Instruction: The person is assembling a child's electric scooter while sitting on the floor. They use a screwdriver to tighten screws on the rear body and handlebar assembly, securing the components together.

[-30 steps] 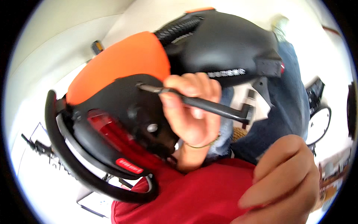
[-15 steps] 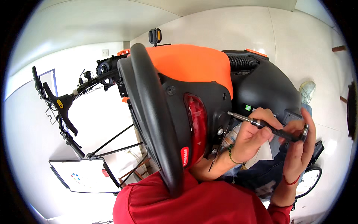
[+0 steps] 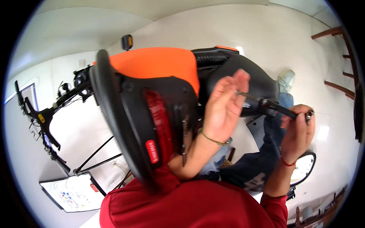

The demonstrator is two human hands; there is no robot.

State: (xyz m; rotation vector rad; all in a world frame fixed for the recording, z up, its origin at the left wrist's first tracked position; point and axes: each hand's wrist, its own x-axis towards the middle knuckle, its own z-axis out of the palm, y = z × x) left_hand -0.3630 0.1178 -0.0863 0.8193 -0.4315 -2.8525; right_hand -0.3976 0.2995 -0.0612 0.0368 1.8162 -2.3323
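Note:
My right hand (image 3: 298, 131), with a red cord at the wrist, grips the handle end of a dark screwdriver (image 3: 281, 109), which points left and slightly up. My left hand (image 3: 224, 110), with a green bracelet, has its thumb and fingers at the metal tip. They look pinched there, but blur hides any small part between them. Both hands are above a black rounded shell (image 3: 253, 68). To their left stands a black and orange vehicle body (image 3: 159, 62) with a red tail light (image 3: 159, 117) and a thick black curved bar (image 3: 110, 102).
Handlebars (image 3: 43, 116) stick out at the far left, above a whiteboard (image 3: 76, 192). A shoe (image 3: 286, 80) is on the floor beyond the shell. A round mirror-like disc (image 3: 304, 167) lies behind my right wrist. Brown wooden furniture (image 3: 338, 89) lines the right edge.
The view has shifted, so the vehicle appears farther left. My left hand has gone from the screwdriver's shaft and handle to its tip. My right hand now grips the handle end.

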